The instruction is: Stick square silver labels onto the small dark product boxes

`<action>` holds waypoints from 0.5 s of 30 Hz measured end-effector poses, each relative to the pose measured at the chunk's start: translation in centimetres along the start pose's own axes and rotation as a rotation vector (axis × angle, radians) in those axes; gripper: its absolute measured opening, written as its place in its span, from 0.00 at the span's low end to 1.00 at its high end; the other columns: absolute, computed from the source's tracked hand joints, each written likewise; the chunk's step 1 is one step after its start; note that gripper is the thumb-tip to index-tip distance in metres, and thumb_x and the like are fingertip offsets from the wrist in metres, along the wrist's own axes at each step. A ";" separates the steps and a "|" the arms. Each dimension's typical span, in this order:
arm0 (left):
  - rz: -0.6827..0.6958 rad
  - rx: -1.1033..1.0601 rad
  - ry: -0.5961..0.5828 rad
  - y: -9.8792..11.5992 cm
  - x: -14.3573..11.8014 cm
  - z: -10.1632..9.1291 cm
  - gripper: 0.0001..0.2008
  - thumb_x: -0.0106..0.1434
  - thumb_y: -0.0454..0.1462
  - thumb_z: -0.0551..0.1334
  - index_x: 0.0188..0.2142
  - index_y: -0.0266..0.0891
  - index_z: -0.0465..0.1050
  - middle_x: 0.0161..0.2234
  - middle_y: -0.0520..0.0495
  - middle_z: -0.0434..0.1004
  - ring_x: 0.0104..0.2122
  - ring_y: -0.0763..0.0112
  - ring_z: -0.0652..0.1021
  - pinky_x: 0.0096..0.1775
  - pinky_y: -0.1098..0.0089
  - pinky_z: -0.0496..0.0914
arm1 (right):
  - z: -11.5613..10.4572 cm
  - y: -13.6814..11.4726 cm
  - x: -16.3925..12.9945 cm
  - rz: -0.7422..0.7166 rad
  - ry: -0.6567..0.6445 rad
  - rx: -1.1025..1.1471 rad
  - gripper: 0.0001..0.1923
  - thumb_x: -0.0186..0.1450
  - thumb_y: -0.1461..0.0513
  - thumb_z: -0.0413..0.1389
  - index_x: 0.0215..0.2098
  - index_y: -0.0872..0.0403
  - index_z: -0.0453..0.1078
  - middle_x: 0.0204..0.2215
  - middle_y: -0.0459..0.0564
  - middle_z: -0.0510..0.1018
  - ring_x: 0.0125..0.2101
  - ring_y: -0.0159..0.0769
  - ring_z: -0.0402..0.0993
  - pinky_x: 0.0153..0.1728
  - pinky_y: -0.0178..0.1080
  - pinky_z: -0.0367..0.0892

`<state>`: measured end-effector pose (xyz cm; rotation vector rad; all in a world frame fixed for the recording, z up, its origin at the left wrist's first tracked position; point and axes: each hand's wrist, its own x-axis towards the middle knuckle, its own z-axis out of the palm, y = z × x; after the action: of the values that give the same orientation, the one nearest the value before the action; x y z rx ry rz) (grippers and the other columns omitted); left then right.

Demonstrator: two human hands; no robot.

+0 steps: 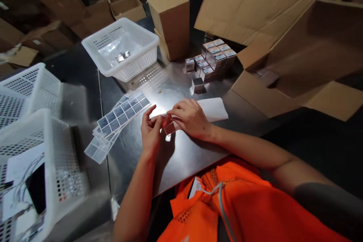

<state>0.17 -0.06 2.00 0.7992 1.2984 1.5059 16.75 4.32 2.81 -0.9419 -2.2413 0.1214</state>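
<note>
Left hand [151, 130] and right hand [191, 119], half-curled, gripping one partly hidden small box [170, 128], right of overlapping label sheets [121, 116], one whole basket [138, 64] beyond the sheets, two cut-off baskets [66, 174] left of them

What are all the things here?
Small box: one, reddish, centre
Label sheets: several, grey, left
Blank sheet: one, white, right of centre
Stacked boxes: many, silvery, right rear
Lone box: one, silvery, before stack
Plastic baskets: three, white, left
Small pieces: few, silvery, far basket
Papers: some, white, nearest basket
Flat device: one, black, nearest basket
Upright carton: one, brown, far middle
Open carton: one, brown, right
Other cartons: several, brown, background
Metal worktop: one, grey, centre
Vest: one, orange, bottom
Left hand: one, bare, centre
Right hand: one, bare, centre
</note>
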 end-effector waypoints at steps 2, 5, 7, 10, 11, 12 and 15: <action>-0.031 -0.011 -0.002 0.0 0.1 -0.1 0.31 0.55 0.47 0.76 0.55 0.43 0.71 0.29 0.52 0.83 0.31 0.68 0.84 0.37 0.71 0.77 | 0.5 -0.1 -0.5 -0.041 0.068 -0.039 0.07 0.71 0.64 0.61 0.46 0.52 0.80 0.41 0.51 0.83 0.42 0.43 0.73 0.40 0.45 0.59; -0.050 -0.015 -0.002 0.1 0.2 -0.2 0.32 0.54 0.48 0.76 0.55 0.43 0.72 0.30 0.50 0.84 0.30 0.68 0.84 0.37 0.70 0.78 | 1.3 -0.4 -1.0 -0.028 0.125 -0.020 0.08 0.73 0.63 0.59 0.46 0.51 0.80 0.46 0.50 0.83 0.46 0.41 0.74 0.42 0.44 0.61; -0.062 -0.023 -0.001 0.2 0.2 -0.2 0.34 0.53 0.48 0.76 0.56 0.42 0.71 0.31 0.48 0.85 0.31 0.67 0.85 0.37 0.69 0.78 | 2.0 -0.5 -1.3 -0.019 0.136 0.004 0.07 0.72 0.63 0.59 0.45 0.53 0.80 0.49 0.52 0.83 0.49 0.42 0.74 0.45 0.44 0.63; -0.086 -0.013 0.009 0.5 0.3 -0.3 0.36 0.51 0.46 0.77 0.56 0.41 0.71 0.33 0.47 0.85 0.32 0.66 0.85 0.36 0.70 0.77 | 2.4 -0.8 -1.7 -0.035 0.095 0.030 0.07 0.73 0.62 0.59 0.42 0.55 0.79 0.53 0.56 0.81 0.53 0.45 0.74 0.50 0.47 0.65; -0.098 -0.001 0.018 0.6 0.3 -0.5 0.36 0.50 0.44 0.78 0.56 0.40 0.71 0.33 0.48 0.85 0.30 0.68 0.84 0.34 0.71 0.76 | 2.2 -0.8 -1.9 -0.052 0.078 0.048 0.07 0.73 0.61 0.59 0.41 0.54 0.79 0.54 0.56 0.80 0.54 0.46 0.73 0.51 0.48 0.66; -0.113 0.013 0.029 0.8 0.5 -0.7 0.36 0.48 0.42 0.78 0.56 0.40 0.71 0.32 0.49 0.84 0.28 0.70 0.82 0.33 0.73 0.75 | 1.8 -0.8 -2.0 -0.077 0.052 0.086 0.07 0.72 0.60 0.60 0.39 0.53 0.79 0.54 0.55 0.80 0.55 0.47 0.72 0.52 0.48 0.67; -0.152 0.073 0.058 1.2 1.1 -1.6 0.36 0.44 0.38 0.75 0.54 0.39 0.72 0.27 0.56 0.79 0.23 0.76 0.77 0.27 0.77 0.69 | -1.0 0.1 -1.6 -0.108 -0.035 0.326 0.05 0.70 0.62 0.62 0.36 0.53 0.78 0.49 0.53 0.81 0.53 0.43 0.74 0.52 0.45 0.70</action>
<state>-1.93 0.43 2.72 0.6913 1.4317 1.3758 18.23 3.20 2.64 -0.6466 -2.2106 0.4423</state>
